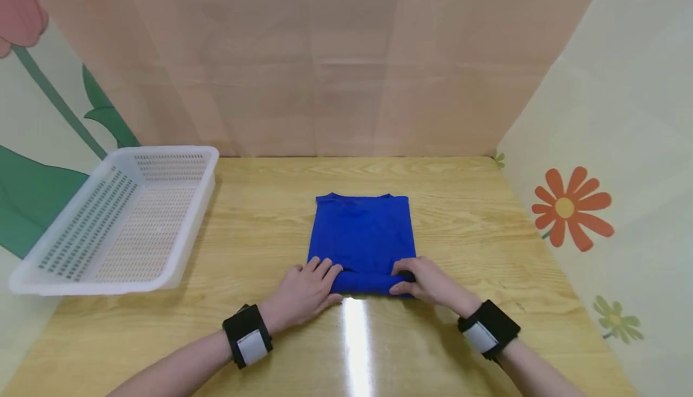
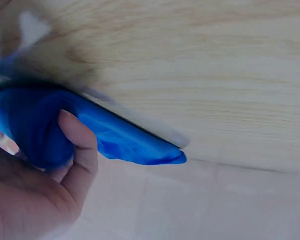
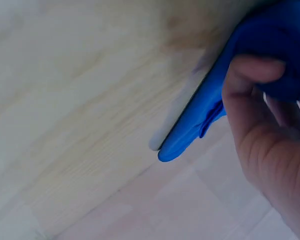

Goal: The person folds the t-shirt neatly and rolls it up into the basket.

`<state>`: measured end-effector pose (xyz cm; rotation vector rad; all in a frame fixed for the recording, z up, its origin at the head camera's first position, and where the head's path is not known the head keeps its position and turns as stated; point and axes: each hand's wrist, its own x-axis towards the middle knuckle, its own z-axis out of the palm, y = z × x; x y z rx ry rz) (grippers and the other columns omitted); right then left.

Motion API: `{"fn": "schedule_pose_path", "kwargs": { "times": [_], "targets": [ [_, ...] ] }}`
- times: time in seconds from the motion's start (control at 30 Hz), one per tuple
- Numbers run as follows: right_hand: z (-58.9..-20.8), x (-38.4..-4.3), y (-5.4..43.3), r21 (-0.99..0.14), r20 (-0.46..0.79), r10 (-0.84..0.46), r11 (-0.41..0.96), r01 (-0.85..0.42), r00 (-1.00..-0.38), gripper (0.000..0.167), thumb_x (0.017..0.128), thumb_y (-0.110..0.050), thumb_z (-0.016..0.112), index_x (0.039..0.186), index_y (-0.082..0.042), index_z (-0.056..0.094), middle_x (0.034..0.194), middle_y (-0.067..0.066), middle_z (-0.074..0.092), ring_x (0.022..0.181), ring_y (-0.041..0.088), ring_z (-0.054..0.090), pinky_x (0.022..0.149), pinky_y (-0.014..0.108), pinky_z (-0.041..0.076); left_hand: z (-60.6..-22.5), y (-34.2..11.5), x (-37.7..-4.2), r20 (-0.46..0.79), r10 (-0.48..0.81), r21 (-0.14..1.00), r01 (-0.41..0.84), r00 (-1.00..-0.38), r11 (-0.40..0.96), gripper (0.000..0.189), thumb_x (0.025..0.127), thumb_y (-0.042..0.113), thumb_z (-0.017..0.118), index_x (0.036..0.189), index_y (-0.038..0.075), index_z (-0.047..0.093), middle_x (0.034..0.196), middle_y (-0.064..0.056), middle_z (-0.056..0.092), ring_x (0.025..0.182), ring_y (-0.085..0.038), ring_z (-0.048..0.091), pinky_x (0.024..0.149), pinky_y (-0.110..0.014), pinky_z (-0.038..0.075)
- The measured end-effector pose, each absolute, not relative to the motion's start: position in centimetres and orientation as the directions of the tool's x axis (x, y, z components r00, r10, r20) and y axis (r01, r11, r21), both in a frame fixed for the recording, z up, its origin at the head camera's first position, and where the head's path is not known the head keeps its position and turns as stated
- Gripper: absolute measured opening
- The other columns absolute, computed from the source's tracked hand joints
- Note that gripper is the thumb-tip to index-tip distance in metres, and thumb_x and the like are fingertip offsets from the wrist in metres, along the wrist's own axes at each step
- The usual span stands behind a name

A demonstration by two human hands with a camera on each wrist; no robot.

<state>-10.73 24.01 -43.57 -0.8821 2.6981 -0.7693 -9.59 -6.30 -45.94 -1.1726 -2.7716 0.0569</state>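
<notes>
A folded blue shirt (image 1: 361, 228) lies flat on the table, its near edge rolled into a thick tube. At the left end of this roll, my left hand (image 1: 306, 292) grips the fabric, fingers over the top and thumb on the near side. The left wrist view shows the thumb (image 2: 81, 142) curled against the roll's end. My right hand (image 1: 428, 283) holds the opposite end between thumb and fingers. In the right wrist view, the coiled layers of the roll (image 3: 285, 82) show beside the right thumb (image 3: 252, 70); the fingers are partly hidden behind it.
A white plastic basket (image 1: 186, 234) with slotted walls stands at the table's left side. The wooden table (image 1: 465, 204) ends at a pinkish-brown backdrop (image 1: 346, 84). A flower-printed covering (image 1: 622, 144) flanks it on the right. Both wrists wear black straps (image 1: 247, 335).
</notes>
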Motion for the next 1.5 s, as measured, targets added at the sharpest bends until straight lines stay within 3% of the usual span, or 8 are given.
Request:
{"fn": "schedule_pose_path", "kwargs": {
  "times": [0.13, 0.33, 0.7, 0.9, 1.07, 1.23, 1.37, 1.5],
  "targets": [
    [-43.3, -11.4, 24.3, -0.585, -0.083, -0.630, 0.658, -0.474, -0.772, 0.016, 0.091, -0.025, 0.075, 0.089, -0.009, 0.070, 0.077, -0.007, 0.061, 0.071, 0.003, 0.052, 0.065, 0.022, 0.046, -46.3, -5.9, -9.6, 0.168, 0.736, -0.155, 0.720, -0.656, 0.676, 0.033, 0.103, 0.047, 0.051, 0.119, 0.019, 0.057, 0.108, 0.002, 0.058, 0.091, -0.016, 0.054, 0.053, -0.024, 0.046],
    [-43.0, -11.5, 24.2, -0.587, -0.162, -0.599, 0.698, -0.411, -0.784, 0.018, 0.092, -0.027, 0.073, 0.091, -0.010, 0.068, 0.077, -0.007, 0.058, 0.070, 0.005, 0.049, 0.063, 0.020, 0.042, -45.9, -5.5, -9.9, 0.116, 0.712, 0.020, 0.718, -0.693, 0.696, 0.020, 0.105, 0.036, 0.050, 0.111, 0.017, 0.056, 0.102, 0.001, 0.053, 0.087, -0.016, 0.048, 0.049, -0.019, 0.030],
    [-43.8, -7.3, 22.5, -0.149, 0.134, -0.486, 0.852, -0.503, -0.864, 0.053, 0.080, -0.034, 0.086, 0.122, -0.011, 0.063, 0.110, 0.007, 0.065, 0.101, 0.027, 0.063, 0.071, 0.043, 0.059, -45.6, -5.4, -10.9, 0.000, 0.678, 0.239, 0.659, -0.735, 0.714, 0.020, 0.108, 0.032, 0.043, 0.105, 0.014, 0.050, 0.096, -0.001, 0.045, 0.084, -0.017, 0.042, 0.051, -0.021, 0.031],
    [-44.5, -6.6, 21.8, -0.068, 0.230, -0.459, 0.872, -0.485, -0.858, 0.038, 0.082, -0.029, 0.085, 0.111, -0.015, 0.064, 0.105, 0.003, 0.063, 0.099, 0.023, 0.060, 0.069, 0.040, 0.059, -44.9, -5.2, -11.5, -0.080, 0.679, 0.278, 0.638, -0.729, 0.718, 0.025, 0.110, 0.034, 0.037, 0.105, 0.014, 0.051, 0.094, -0.001, 0.045, 0.083, -0.018, 0.042, 0.053, -0.023, 0.031],
    [-44.7, -7.4, 22.1, -0.164, 0.254, -0.461, 0.846, -0.507, -0.850, 0.022, 0.083, -0.023, 0.084, 0.096, -0.014, 0.069, 0.089, -0.002, 0.063, 0.083, 0.016, 0.059, 0.067, 0.032, 0.055, -45.0, -5.3, -11.3, -0.070, 0.664, 0.256, 0.630, -0.744, 0.733, 0.028, 0.110, 0.037, 0.036, 0.115, 0.015, 0.054, 0.101, -0.002, 0.054, 0.088, -0.019, 0.050, 0.056, -0.024, 0.036],
    [-44.0, -9.4, 22.9, -0.393, 0.167, -0.491, 0.762, -0.515, -0.855, 0.013, 0.086, -0.017, 0.079, 0.092, -0.008, 0.072, 0.086, 0.001, 0.069, 0.078, 0.016, 0.065, 0.070, 0.033, 0.055, -45.8, -5.6, -10.3, 0.043, 0.678, 0.066, 0.679, -0.734, 0.731, 0.046, 0.108, 0.047, 0.037, 0.141, 0.018, 0.050, 0.124, -0.004, 0.059, 0.107, -0.021, 0.055, 0.069, -0.031, 0.052],
    [-43.3, -10.6, 23.7, -0.531, 0.033, -0.518, 0.716, -0.454, -0.855, 0.015, 0.092, -0.018, 0.073, 0.096, -0.004, 0.073, 0.091, 0.006, 0.072, 0.083, 0.018, 0.067, 0.075, 0.034, 0.056, -46.2, -5.8, -9.9, 0.137, 0.700, -0.093, 0.694, -0.701, 0.714, 0.050, 0.104, 0.051, 0.045, 0.142, 0.018, 0.050, 0.130, -0.004, 0.057, 0.116, -0.023, 0.054, 0.085, -0.041, 0.056],
    [-43.0, -11.6, 24.0, -0.585, -0.072, -0.534, 0.707, -0.398, -0.842, 0.018, 0.096, -0.020, 0.068, 0.099, -0.002, 0.073, 0.089, 0.004, 0.067, 0.081, 0.012, 0.059, 0.072, 0.027, 0.051, -46.3, -5.8, -9.9, 0.174, 0.696, -0.099, 0.691, -0.697, 0.716, 0.044, 0.104, 0.046, 0.049, 0.139, 0.019, 0.053, 0.137, -0.004, 0.055, 0.123, -0.025, 0.051, 0.090, -0.045, 0.055]
  ]
}}
